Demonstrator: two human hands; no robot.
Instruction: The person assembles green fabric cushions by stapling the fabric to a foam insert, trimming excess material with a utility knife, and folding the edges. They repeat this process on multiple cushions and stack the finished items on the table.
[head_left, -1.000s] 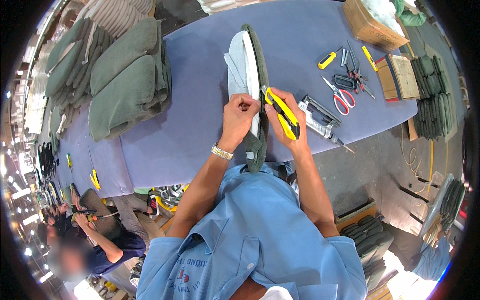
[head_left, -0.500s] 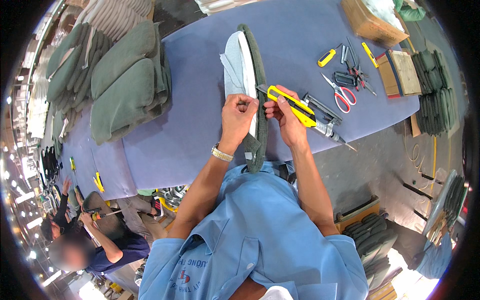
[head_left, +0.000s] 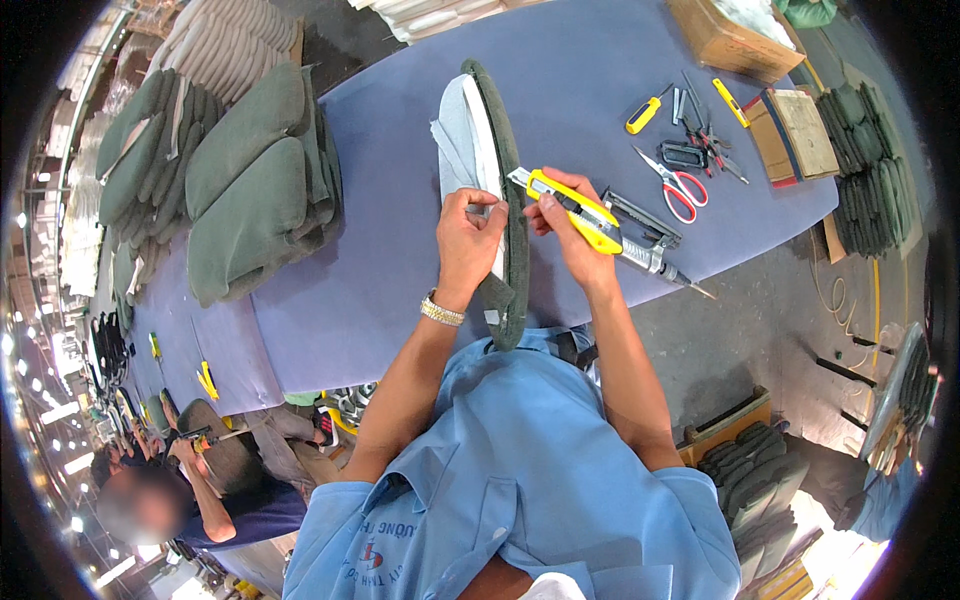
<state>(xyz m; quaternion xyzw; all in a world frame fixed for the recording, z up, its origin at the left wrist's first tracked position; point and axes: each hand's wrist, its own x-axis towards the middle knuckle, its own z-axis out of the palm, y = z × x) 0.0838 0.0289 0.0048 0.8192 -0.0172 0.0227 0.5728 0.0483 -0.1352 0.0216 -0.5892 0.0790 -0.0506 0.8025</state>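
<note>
A brown cardboard box (head_left: 722, 32) stands open at the upper right of the frame, on the far edge of the blue table (head_left: 380, 280); pale stuff fills its top. Just right of the tools lie two flat brown rectangular packs (head_left: 790, 135), side by side; one has a red edge.

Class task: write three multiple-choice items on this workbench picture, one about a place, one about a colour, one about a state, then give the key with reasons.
1. The red-handled scissors lie where?
A. on the person's right
B. on the floor
C. on the green cushions

2. The knife body in the right hand is
A. blue
B. yellow
C. white

3. The left hand
A. hangs empty
B. pinches the cover's pale lining
C. holds a screwdriver

Key: A, they lie on the blue table, right of the hands; B, utility knife is yellow; B, fingers grip the long padded cover.
</note>
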